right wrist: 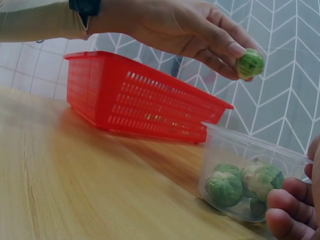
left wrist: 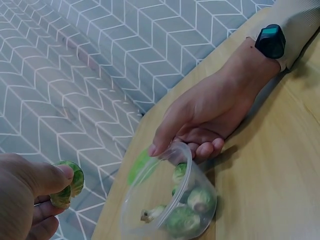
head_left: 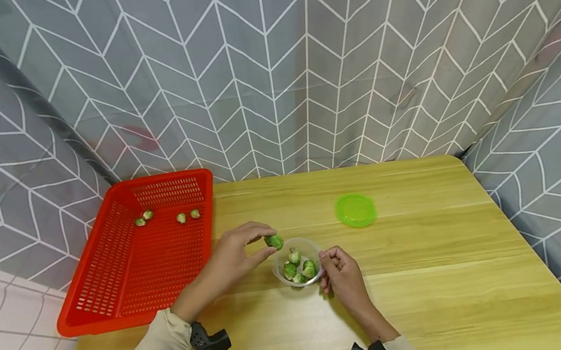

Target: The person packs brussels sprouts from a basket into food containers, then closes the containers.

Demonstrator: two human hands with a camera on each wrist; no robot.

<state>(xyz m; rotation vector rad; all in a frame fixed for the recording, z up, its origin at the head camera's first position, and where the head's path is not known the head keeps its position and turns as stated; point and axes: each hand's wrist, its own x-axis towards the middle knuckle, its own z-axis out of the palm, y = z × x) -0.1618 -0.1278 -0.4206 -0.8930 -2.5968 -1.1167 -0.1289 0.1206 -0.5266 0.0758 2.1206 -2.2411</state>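
Between thumb and fingers, the left hand [head_left: 235, 255] pinches a green Brussels sprout [head_left: 274, 242], held just above the back left rim of a clear round tub [head_left: 280, 273]. Several sprouts [right wrist: 225, 185] lie in the tub, seen through its wall in the right wrist view. The right hand [head_left: 345, 277] grips the tub's rim at its right side, thumb on the rim and the other fingers curled below it. In the left wrist view the pinched sprout [left wrist: 68, 185] is apart from the tub [left wrist: 202, 220].
A red slotted basket [head_left: 141, 318] stands at the left of the wooden table [head_left: 431, 237], with several sprouts [head_left: 181, 217] near its far end. A green lid [head_left: 355, 210] lies behind and right of the tub. Patterned curtains [head_left: 270, 67] hang behind the table.
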